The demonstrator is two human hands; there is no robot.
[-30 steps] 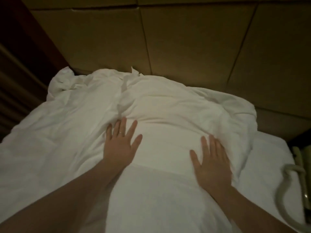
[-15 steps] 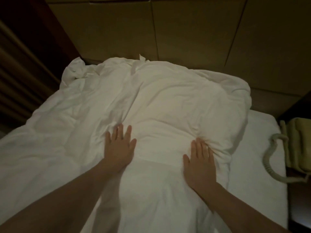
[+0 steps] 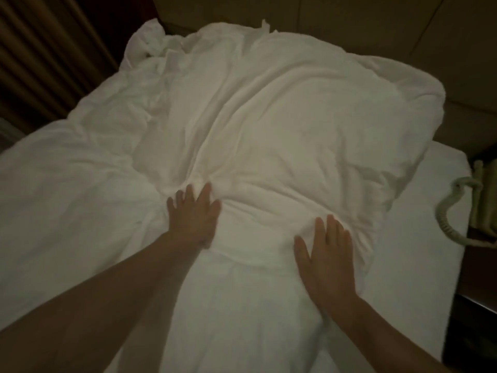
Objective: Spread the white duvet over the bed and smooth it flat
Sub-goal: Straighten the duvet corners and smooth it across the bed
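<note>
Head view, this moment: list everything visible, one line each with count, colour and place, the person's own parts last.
duvet: one, white, rumpled and bunched over most of the bed, its far left corner crumpled.
bed sheet: one, white, bare strip along the right side beside the duvet.
headboard panels: several, tan, along the far wall behind the bed.
curtain: one, brown, pleated, far left.
telephone: one, pale green, at the right edge on a dark stand, mostly cut off.
coiled cord: one, pale green, looping from the telephone toward the sheet.
left hand: flat, fingers spread, presses the duvet at mid bed.
right hand: flat, fingers straight, presses the duvet nearer its right edge.
</note>
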